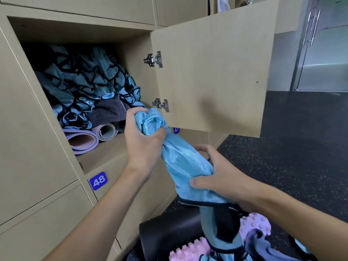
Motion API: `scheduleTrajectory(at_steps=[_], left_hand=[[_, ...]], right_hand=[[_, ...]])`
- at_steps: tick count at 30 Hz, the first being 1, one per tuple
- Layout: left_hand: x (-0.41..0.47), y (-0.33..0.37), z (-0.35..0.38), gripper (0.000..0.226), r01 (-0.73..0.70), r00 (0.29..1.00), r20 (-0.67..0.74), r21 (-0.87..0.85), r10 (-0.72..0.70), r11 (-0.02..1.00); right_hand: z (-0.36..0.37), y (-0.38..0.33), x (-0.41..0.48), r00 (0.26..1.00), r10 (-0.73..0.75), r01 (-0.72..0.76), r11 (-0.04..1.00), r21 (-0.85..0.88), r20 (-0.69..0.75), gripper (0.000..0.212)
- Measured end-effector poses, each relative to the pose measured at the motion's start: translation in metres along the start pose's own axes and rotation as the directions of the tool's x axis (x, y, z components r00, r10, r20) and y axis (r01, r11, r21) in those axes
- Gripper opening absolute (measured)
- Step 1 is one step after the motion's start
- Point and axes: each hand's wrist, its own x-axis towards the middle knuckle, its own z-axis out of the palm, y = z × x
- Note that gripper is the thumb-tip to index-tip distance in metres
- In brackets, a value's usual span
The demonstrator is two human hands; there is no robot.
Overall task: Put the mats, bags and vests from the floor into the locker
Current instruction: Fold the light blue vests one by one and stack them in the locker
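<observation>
Two hands hold a blue vest (180,161) in front of the open locker (120,153).

The left hand (143,140) squeezes its bunched top – the right hand (216,178) grips lower down, and the end hangs over the floor pile (197,245).

Single head-worn wide-angle view: looks forward and down, close before the open beige wooden locker compartment (105,147); dark speckled rubber floor (282,166) to its right.
</observation>
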Motion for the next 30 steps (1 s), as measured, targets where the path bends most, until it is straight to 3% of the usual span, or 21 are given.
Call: scheduleTrajectory(at_steps=[4, 9, 11, 14, 16, 19, 24, 27, 30], left_hand=[[0.017, -0.011, -0.02, 0.056, -0.129, 0.986, 0.127, 0.196, 0.105, 0.972], [0.042, -0.024, -0.033, 0.062, -0.164, 0.949, 0.307, 0.295, 0.069, 0.941], [0.055, -0.023, -0.038, 0.051, -0.078, 0.953, 0.304, 0.249, -0.001, 0.965], [0.072, -0.028, -0.043, 0.029, 0.24, 0.913, 0.315, 0.099, -0.26, 0.966], [0.079, -0.037, -0.047, 0.041, 0.408, 0.861, 0.341, -0.021, -0.377, 0.913], [0.087, -0.05, -0.054, 0.059, 0.497, 0.839, 0.306, -0.1, -0.449, 0.862], [0.116, -0.062, -0.07, 0.033, 0.488, 0.871, 0.141, -0.149, -0.47, 0.86], [0.136, -0.07, -0.075, 0.03, 0.403, 0.91, -0.013, -0.206, -0.415, 0.892], [0.152, -0.086, -0.081, 0.027, 0.383, 0.908, -0.088, -0.218, -0.409, 0.898]], right_hand=[[0.0, -0.003, 0.029, 0.993, -0.06, 0.067, 0.995, 0.07, -0.101, 0.065], [0.024, -0.019, 0.081, 0.928, -0.16, 0.251, 0.936, 0.247, -0.335, 0.036], [0.036, -0.024, 0.107, 0.9, -0.157, 0.282, 0.92, 0.27, -0.406, 0.028], [0.052, -0.031, 0.146, 0.865, -0.157, 0.33, 0.893, 0.306, -0.476, 0.025], [0.063, -0.036, 0.169, 0.853, -0.177, 0.359, 0.881, 0.307, -0.491, 0.023], [0.08, -0.038, 0.196, 0.888, -0.188, 0.345, 0.875, 0.34, -0.419, 0.025], [0.092, -0.034, 0.245, 0.972, -0.214, 0.233, 0.888, 0.397, -0.093, 0.039], [0.103, -0.022, 0.25, 0.926, -0.363, 0.296, 0.869, 0.398, 0.106, 0.072], [0.122, -0.011, 0.254, 0.843, -0.503, 0.477, 0.863, 0.168, 0.189, 0.098]])
